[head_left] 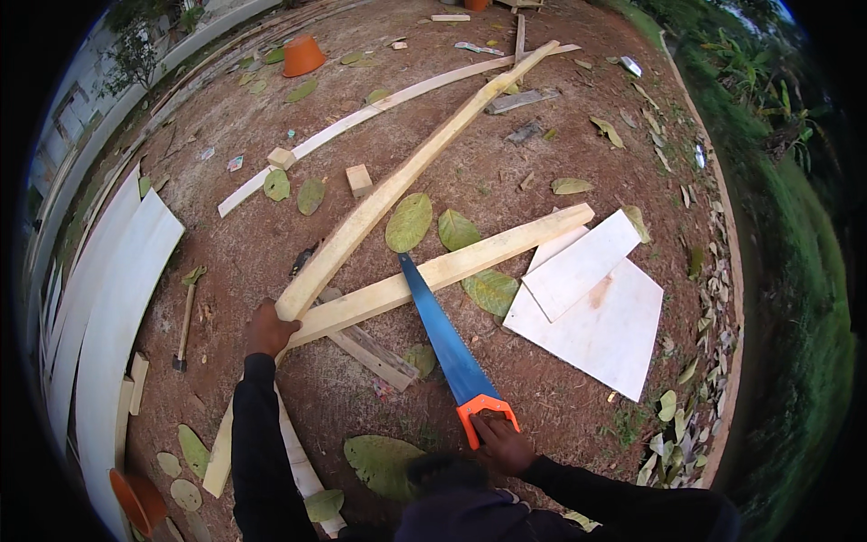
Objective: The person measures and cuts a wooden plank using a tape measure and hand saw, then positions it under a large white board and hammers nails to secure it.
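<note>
Right hand (504,446) grips orange handle (467,425) of blue-bladed handsaw (442,341), blade lying across shorter wooden beam (506,245) around mid-length; left hand (269,331) clasps that beam's near end, where it meets longer beam (388,188); white boards (601,330) lie by shorter beam's far end; hammer (187,321) rests on dirt (239,257) at left.

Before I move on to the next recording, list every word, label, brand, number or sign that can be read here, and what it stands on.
No text can be read in this view.
Blue saw in the right hand: no lettering I can make out.
Timber crossed by the saw: none visible.
Colored scrap and patterned strip on the soil: too small to tell any print.
</note>
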A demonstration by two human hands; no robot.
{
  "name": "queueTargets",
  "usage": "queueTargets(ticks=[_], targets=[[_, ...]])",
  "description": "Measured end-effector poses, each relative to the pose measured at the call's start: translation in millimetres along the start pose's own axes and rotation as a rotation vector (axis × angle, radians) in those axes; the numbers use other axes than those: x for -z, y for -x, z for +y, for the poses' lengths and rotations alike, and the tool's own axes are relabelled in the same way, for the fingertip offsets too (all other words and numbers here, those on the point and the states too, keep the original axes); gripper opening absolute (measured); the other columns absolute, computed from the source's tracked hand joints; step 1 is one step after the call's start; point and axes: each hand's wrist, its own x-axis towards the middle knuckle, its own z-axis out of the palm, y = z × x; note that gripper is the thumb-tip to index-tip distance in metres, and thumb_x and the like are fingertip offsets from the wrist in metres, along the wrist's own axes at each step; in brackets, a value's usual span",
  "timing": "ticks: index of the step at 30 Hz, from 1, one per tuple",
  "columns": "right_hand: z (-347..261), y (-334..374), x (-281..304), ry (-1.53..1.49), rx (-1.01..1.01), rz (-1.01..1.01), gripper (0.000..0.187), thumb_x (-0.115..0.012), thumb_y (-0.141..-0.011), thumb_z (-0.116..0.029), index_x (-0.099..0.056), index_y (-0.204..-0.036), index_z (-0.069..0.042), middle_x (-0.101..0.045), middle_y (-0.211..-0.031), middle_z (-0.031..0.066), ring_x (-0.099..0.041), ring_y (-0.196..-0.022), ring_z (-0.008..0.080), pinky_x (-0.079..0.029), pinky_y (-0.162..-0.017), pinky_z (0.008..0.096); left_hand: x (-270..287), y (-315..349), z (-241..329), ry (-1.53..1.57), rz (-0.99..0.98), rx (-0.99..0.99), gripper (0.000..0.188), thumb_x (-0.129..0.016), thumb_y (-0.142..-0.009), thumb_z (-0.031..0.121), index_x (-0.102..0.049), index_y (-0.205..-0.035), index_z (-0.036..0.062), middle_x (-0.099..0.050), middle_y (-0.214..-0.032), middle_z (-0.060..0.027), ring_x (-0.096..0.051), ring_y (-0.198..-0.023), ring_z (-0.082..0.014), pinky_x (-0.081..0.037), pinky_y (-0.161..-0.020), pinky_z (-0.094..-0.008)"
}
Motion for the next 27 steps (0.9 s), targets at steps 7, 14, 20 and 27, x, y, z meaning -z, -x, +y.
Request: queueTargets(ticks=[7,14,20,27], targets=[[2,-3,17,-0.054,0.080,0.106,0.071,-0.076,-0.088,-0.029,-0.047,-0.145,0.002,-0.059,-0.126,0.0241,-0.061,-0.115,0.0420,-0.052,-0.097,0.0490,-36,59,35,-0.226,0.344,-0.126,0.063,-0.091,-0.065,0.023,-0.055,-0.114,0.0033,-0.053,-0.113,-0.0128,-0.052,-0.114,-0.0331,-0.041,-0.093,-0.0504],[8,-33,29,-0.072,-0.016,0.195,0.069,-0.076,-0.088,-0.026,-0.048,-0.146,0.001,-0.061,-0.120,0.0216,-0.063,-0.106,0.0397,-0.054,-0.089,0.0477,-19,114,73,-0.448,0.434,-0.313,0.053,-0.086,-0.068,0.023,-0.055,-0.108,0.0061,-0.050,-0.107,-0.0103,-0.053,-0.103,-0.0294,-0.039,-0.096,-0.0499],[12,-46,21,-0.049,0.047,0.236,0.070,-0.078,-0.087,-0.027,-0.050,-0.146,-0.002,-0.063,-0.120,0.0181,-0.067,-0.101,0.0365,-0.057,-0.083,0.0437,-52,132,79,-0.401,0.337,-0.331,0.059,-0.085,-0.074,0.027,-0.053,-0.118,0.0024,-0.051,-0.113,-0.0131,-0.057,-0.107,-0.0329,-0.039,-0.096,-0.0537],[-8,-49,16,-0.124,0.040,0.191,0.068,-0.075,-0.088,-0.024,-0.048,-0.146,0.000,-0.062,-0.116,0.0182,-0.064,-0.104,0.0362,-0.054,-0.087,0.0435,-64,149,81,-0.147,0.225,-0.371,0.046,-0.078,-0.087,0.035,-0.057,-0.111,0.0018,-0.054,-0.116,-0.0184,-0.059,-0.106,-0.0363,-0.044,-0.090,-0.0525]])
